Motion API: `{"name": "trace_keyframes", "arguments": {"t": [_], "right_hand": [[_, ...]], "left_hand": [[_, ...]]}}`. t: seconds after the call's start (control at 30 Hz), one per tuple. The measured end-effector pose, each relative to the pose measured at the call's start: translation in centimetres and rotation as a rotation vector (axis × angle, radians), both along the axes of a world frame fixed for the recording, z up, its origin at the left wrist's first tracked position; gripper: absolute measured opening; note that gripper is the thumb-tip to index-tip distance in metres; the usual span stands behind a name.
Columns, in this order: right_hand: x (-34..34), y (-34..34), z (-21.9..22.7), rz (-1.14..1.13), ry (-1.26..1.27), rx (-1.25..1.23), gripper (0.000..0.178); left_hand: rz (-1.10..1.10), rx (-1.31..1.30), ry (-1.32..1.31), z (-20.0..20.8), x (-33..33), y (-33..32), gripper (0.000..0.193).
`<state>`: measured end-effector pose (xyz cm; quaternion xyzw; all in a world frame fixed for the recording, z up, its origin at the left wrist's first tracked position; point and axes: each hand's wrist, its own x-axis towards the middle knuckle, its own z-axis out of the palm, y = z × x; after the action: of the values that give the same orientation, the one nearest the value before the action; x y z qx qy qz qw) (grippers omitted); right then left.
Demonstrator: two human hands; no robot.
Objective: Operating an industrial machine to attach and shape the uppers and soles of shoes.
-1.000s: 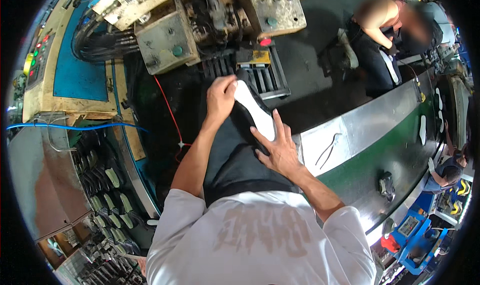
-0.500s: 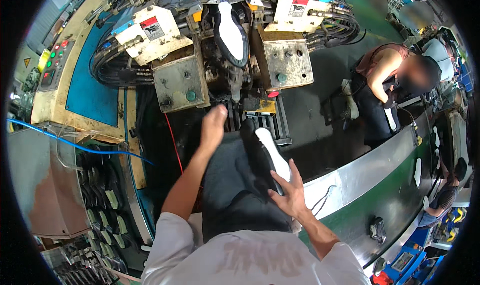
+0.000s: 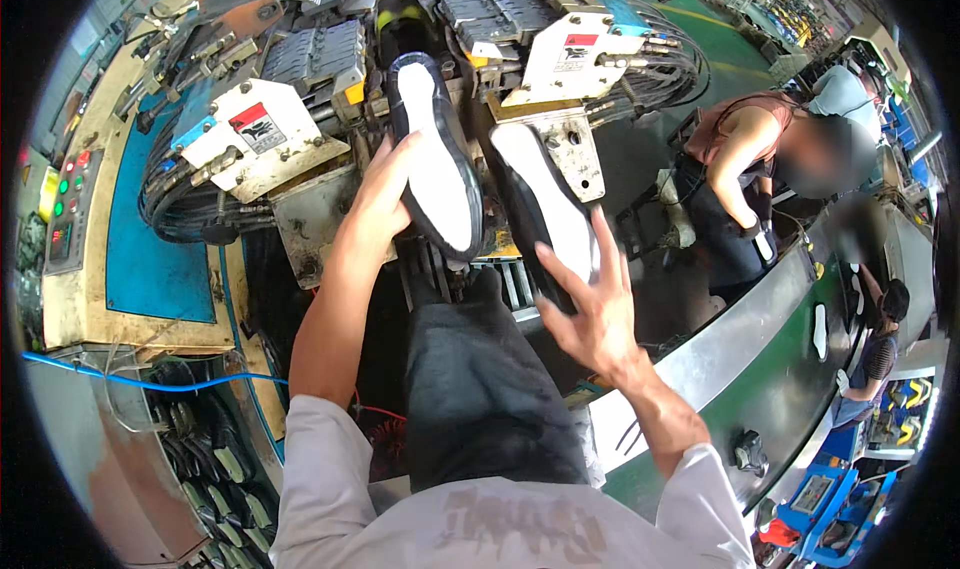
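Note:
A black shoe (image 3: pixel 437 164) with a white sole face points its rounded end toward me, bottom up, at the machine's middle. My left hand (image 3: pixel 385 184) grips its left side, thumb against the edge of the white face. To its right, a second black shoe (image 3: pixel 548 197), also white-bottomed, is held up by my right hand (image 3: pixel 595 324). The thumb and spread fingers of that hand lie along the two sides of its near end. The two shoes are side by side with a gap between them. The fingers' undersides are hidden.
Machine clamps with cream side plates (image 3: pixel 262 129) and black hoses (image 3: pixel 175 204) flank the shoes. A control panel (image 3: pixel 70 209) stands at far left above racked shoes (image 3: pixel 225 464). A metal-edged green conveyor (image 3: pixel 690 439) runs at right; a co-worker (image 3: pixel 735 169) sits beyond it.
My left hand has moved up and taken hold of the shoe at the machine. My right hand has carried the other shoe from my lap forward beside it. The view has shifted closer.

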<state>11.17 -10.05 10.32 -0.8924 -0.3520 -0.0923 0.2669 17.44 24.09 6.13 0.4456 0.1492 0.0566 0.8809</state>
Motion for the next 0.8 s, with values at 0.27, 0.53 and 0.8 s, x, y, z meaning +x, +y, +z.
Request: {"name": "trace_keyframes", "arguments": {"t": [0.27, 0.53, 0.8], "right_hand": [[9.0, 13.3, -1.7, 0.096, -0.109, 0.105, 0.073], [7.7, 16.3, -5.4, 0.001, -0.155, 0.011, 0.073], [4.9, 17.3, -7.4, 0.117, -0.284, 0.038, 0.08]], "left_hand": [[-0.103, -0.311, -0.213, 1.6, -14.3, -0.6, 0.087], [-0.084, -0.421, -0.193, 2.0, -21.1, -1.6, 0.103], [0.017, -0.491, -0.072, -0.6, -24.9, -4.9, 0.096]]}}
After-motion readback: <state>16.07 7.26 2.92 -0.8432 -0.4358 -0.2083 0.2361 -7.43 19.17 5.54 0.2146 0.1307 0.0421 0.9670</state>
